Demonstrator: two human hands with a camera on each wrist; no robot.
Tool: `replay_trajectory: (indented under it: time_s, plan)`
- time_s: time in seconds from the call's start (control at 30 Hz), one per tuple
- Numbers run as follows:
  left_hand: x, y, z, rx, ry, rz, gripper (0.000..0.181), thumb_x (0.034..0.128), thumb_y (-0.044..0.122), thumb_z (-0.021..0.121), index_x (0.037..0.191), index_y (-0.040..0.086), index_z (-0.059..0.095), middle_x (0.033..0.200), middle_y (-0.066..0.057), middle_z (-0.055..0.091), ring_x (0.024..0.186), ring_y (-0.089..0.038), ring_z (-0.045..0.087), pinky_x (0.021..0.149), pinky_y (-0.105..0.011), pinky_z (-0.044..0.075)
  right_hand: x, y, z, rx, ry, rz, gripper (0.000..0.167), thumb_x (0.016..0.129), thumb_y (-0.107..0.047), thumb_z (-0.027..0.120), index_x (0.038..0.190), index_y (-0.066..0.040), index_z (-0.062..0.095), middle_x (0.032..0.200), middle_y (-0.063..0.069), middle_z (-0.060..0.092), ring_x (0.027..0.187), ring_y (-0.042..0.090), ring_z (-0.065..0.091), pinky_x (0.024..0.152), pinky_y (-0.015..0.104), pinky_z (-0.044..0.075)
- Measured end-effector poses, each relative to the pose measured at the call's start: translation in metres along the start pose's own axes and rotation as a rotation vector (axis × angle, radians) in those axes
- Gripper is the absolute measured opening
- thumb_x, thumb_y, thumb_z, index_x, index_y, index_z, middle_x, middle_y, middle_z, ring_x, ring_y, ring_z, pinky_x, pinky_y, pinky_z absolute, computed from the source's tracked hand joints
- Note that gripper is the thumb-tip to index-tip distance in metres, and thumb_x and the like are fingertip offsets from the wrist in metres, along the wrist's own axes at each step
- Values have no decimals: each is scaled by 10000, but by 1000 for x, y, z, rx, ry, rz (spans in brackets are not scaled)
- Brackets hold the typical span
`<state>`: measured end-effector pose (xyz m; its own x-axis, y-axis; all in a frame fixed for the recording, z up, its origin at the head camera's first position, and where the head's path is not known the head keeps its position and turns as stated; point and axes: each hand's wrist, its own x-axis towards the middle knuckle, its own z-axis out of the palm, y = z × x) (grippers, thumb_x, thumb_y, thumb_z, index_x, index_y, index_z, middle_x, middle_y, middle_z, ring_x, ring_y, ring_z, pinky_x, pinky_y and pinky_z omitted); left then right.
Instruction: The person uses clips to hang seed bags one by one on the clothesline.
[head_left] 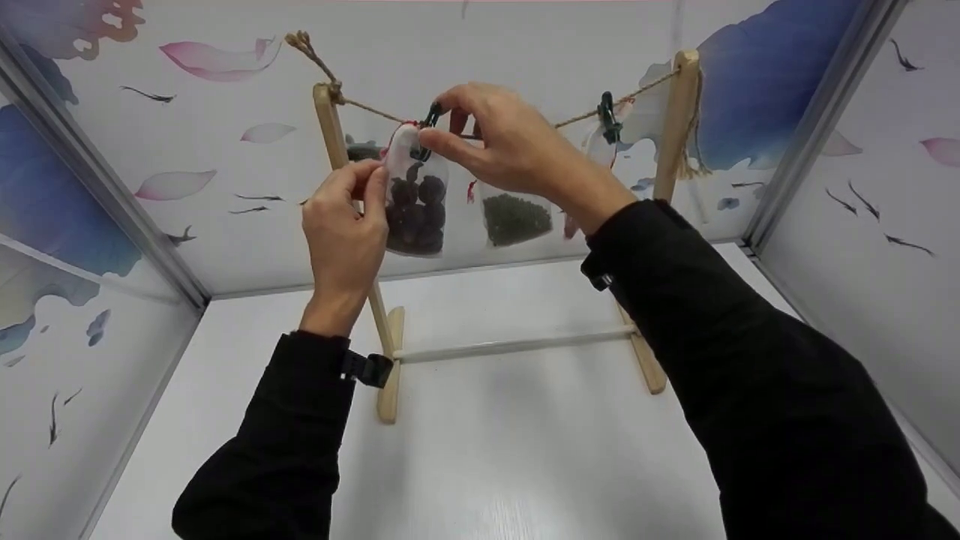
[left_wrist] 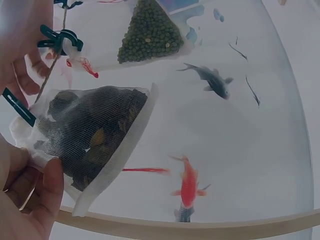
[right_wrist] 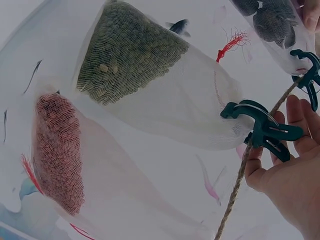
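A white mesh bag with dark pieces inside [head_left: 416, 217] hangs at the left part of the rope [head_left: 375, 112]. My left hand [head_left: 345, 225] pinches the bag's edge between thumb and fingers, as the left wrist view also shows. At the bag's top sits a dark green spring clip [head_left: 431, 116]. My right hand [head_left: 517, 142] pinches this clip between thumb and forefinger, at the rope. In the right wrist view, the right hand's other fingers [right_wrist: 295, 120] lie close to a second green clip [right_wrist: 262, 127], which holds a mesh bag of green beans [right_wrist: 130, 55].
Two wooden posts [head_left: 666, 127] carry the rope, with a white bar [head_left: 517, 346] between their feet. A third clip [head_left: 609, 116] hangs at the right; a bag of small red beans [right_wrist: 60, 150] shows in the right wrist view. Printed panels stand around the white table [head_left: 510, 435].
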<state>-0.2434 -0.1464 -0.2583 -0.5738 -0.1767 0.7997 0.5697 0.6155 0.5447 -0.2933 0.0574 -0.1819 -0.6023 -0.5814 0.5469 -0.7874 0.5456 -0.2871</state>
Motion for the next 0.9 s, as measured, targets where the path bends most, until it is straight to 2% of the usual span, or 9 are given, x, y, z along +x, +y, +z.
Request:
replay_trajectory:
  time_s: [0.13,0.27,0.43,0.5,0.57,0.67,0.8,0.9]
  plan:
    - [-4,-5,1,14,-29,-1,202,1013,172,651,1090,15,752,898,-61,712,803,-141,616,629,-272,416,-6,3,4,-69,44,-42,552,998,-463,629,1330,-23,610,1123,110,654,1041,265,549,930,371,428]
    - [-7,-9,1,29,-52,-6,198,1010,167,655,1083,14,757,931,-71,729,821,-151,637,636,-261,441,-19,7,11,-146,154,-107,476,989,-451,648,1260,-60,662,1124,88,669,1089,278,522,977,437,372]
    - [-11,-10,1,32,-75,-15,184,1000,148,665,1073,16,769,947,-76,747,800,-154,669,642,-252,488,-44,13,25,-339,358,-293,247,1000,-315,658,1090,-91,711,1067,73,660,1117,313,519,1082,571,265]
    - [-12,-11,0,34,-88,-20,182,997,145,665,1073,16,770,950,-79,750,798,-162,682,653,-270,506,-56,15,31,-381,416,-370,177,985,-258,679,1037,-92,713,1066,83,658,1136,335,525,1109,612,230]
    - [-12,-11,0,39,-99,-18,186,998,148,663,1077,17,769,961,-83,751,805,-171,690,670,-295,525,-69,16,37,-364,439,-417,144,966,-223,697,1019,-90,710,1064,87,657,1136,342,534,1120,622,224]
    - [-13,-12,0,46,-106,-8,194,1000,155,661,1085,17,766,975,-86,750,814,-182,693,686,-326,544,-89,20,45,-308,454,-444,116,942,-191,722,999,-92,701,1088,95,658,1139,349,547,1114,621,259]
    - [-14,-14,0,43,-109,-5,198,1000,162,662,1087,17,765,981,-81,753,808,-177,696,685,-325,551,-114,28,56,-221,463,-429,106,913,-156,752,977,-85,708,1135,111,666,1133,352,564,1098,600,313]
    - [-19,-16,-2,42,-115,-4,199,998,162,667,1092,16,764,990,-83,754,814,-181,695,693,-329,546,-133,36,59,-153,461,-381,115,899,-136,764,990,-74,728,1168,117,671,1156,350,560,1092,576,334]
